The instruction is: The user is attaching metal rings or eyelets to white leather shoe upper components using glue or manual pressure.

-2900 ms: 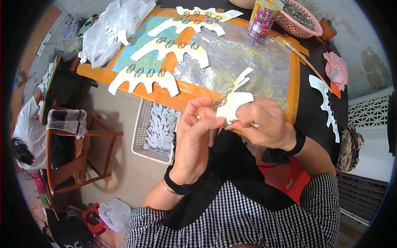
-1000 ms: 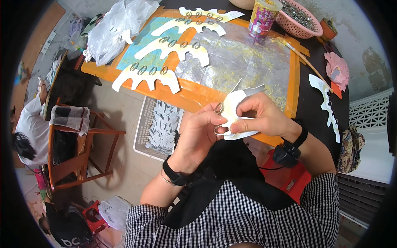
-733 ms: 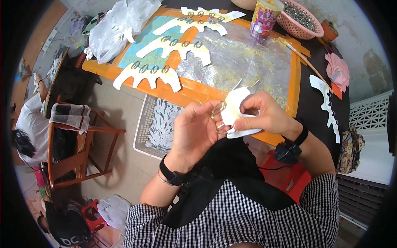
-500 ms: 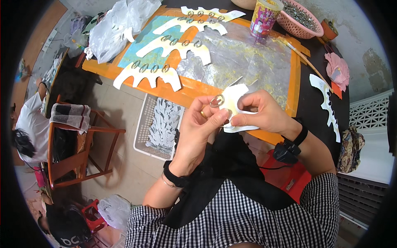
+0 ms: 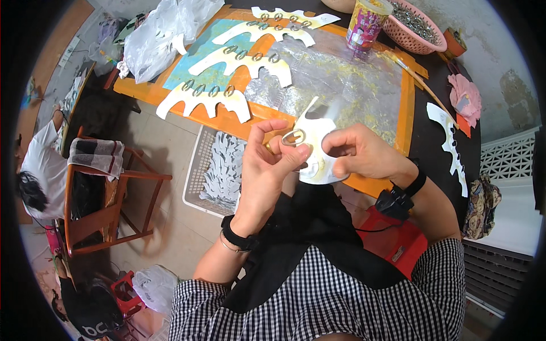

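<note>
Nearest: checked shirt sleeves and dark apron at lower edge, forearms rising from it, dark band on each wrist.

Left hand: thumb and forefinger pinched on a small metal ring, pressing it against the upper face of a white card cutout. Other fingers loosely curled.

Right hand: fingers closed on the cutout's right edge, thumb on the front face, holding it upright above the lap, just short of the table edge.

Handling, judged: cutout looks like thin card, light, semi-stiff, prone to creasing at the narrow prongs up top. Best held at the broad lower body, near where the right hand sits. Ring small, hard, probably slippery; fingertip pinch only, easy to drop.

Below left: white mesh basket on the floor, filled with more white cutouts.

Farther: orange board on the table, with clear plastic sheet and three long cutouts with rings already attached. Another white cutout on the dark tabletop to the right.

Far edge: printed cup, pink basket of metal bits, white plastic bag.

Far left: wooden chair, another person in white seated beyond.
</note>
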A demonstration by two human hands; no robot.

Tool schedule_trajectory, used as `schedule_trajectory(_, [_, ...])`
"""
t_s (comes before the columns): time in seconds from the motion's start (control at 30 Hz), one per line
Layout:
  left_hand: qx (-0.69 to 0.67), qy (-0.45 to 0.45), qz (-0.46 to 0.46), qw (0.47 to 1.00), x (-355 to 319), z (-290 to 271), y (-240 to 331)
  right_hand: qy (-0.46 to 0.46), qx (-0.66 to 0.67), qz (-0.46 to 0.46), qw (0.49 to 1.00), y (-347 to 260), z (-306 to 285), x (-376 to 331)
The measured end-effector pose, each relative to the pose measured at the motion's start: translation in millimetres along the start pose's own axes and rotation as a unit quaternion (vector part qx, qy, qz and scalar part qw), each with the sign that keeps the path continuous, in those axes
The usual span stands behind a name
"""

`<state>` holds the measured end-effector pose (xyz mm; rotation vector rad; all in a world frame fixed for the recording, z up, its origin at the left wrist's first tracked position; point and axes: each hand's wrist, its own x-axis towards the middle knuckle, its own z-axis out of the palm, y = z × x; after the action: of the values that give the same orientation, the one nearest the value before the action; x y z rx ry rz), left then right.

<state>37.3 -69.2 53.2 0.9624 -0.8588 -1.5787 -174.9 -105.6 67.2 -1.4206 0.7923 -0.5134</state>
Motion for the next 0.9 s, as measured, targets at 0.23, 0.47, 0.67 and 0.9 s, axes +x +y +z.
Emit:
schedule_trajectory(0.23, [-0.062,-0.035,-0.058,0.996,6,-4,2,0.093,-0.045,-0.038,0.994,3,14,-3])
schedule_trajectory(0.47, [0.008,-0.088,0.044,0.995,-3,-1,-11,0.151,0.01,-0.039,0.988,13,14,0])
schedule_trajectory(0.67, [0.02,-0.06,0.095,0.993,-2,4,-8,0.122,0.054,-0.041,0.99,20,5,2])
schedule_trajectory(0.9, [0.095,-0.058,0.06,0.992,-3,-9,11,0.042,-0.01,0.019,0.999,-14,-26,-9])
